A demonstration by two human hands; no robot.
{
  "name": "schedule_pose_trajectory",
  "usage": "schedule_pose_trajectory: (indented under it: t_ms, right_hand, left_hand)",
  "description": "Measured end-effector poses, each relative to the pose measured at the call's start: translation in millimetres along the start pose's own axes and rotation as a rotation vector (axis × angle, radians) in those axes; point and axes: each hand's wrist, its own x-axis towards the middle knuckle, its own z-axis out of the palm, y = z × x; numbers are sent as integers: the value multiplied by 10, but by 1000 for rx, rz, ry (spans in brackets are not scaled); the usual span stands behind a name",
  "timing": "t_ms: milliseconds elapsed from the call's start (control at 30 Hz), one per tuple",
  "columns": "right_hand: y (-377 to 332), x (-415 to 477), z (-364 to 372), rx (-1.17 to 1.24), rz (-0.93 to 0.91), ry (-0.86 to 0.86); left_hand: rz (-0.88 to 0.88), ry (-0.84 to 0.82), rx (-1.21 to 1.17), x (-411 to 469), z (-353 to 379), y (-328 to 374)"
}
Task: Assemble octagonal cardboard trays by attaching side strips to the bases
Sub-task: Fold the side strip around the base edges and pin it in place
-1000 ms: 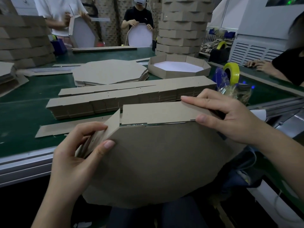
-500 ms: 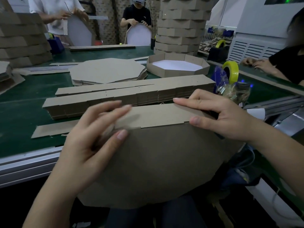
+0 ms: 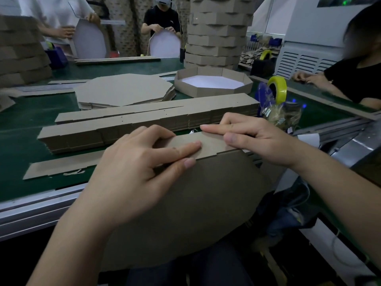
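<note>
A brown octagonal cardboard base (image 3: 195,203) stands on edge over my lap, its plain back facing me. A side strip (image 3: 210,145) lies folded along its top edge. My left hand (image 3: 140,168) grips that edge from the left, with fingers over the strip and the thumb pressed on the base's face. My right hand (image 3: 253,139) pinches the strip's right part, index finger stretched along its far edge and thumb on its near side. The strip's left end is hidden under my left hand.
On the green table lie a long stack of side strips (image 3: 144,124), a pile of octagonal bases (image 3: 123,89), a finished tray (image 3: 212,83) and a loose strip (image 3: 61,166). A yellow tape roll (image 3: 277,89) stands right. A tall tray tower (image 3: 218,32) and other workers are behind.
My left hand left the strip's hanging left segment and moved right onto the top edge, covering the strip. My right hand stayed on the strip's right part.
</note>
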Motion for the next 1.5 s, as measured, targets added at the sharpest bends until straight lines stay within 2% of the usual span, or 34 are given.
schedule_pose_trajectory:
  t_ms: [233, 467, 733, 1000, 1067, 1133, 1200, 1233, 1333, 1400, 1500]
  right_hand:
    - [41, 44, -33, 24, 26, -39]
    - [127, -20, 8, -43, 9, -18]
    - [145, -97, 84, -71, -19, 76]
    - [231, -188, 8, 44, 52, 98]
    - [358, -170, -169, 49, 131, 276]
    - [565, -134, -447, -2, 277, 633]
    - [818, -109, -766, -139, 532, 939]
    - [945, -113, -911, -203, 677, 1013]
    - [1257, -131, -1209, -184, 1043, 960]
    - [1325, -114, -1293, -99, 1133, 879]
    - [1339, -65, -1374, 44, 1159, 855]
  left_hand:
    - [0, 1, 5, 13, 7, -29]
    - [36, -21, 119, 34, 34, -30]
    - [76, 10, 78, 69, 111, -84]
    - [119, 2, 70, 136, 212, -171]
    - [112, -4, 61, 145, 220, -186]
    - [109, -3, 60, 160, 221, -177]
    - [110, 8, 69, 174, 223, -150]
    - [108, 11, 74, 175, 226, -136]
    - [98, 24, 79, 164, 222, -116]
    - [96, 26, 79, 158, 214, -124]
    - [100, 26, 84, 153, 218, -137]
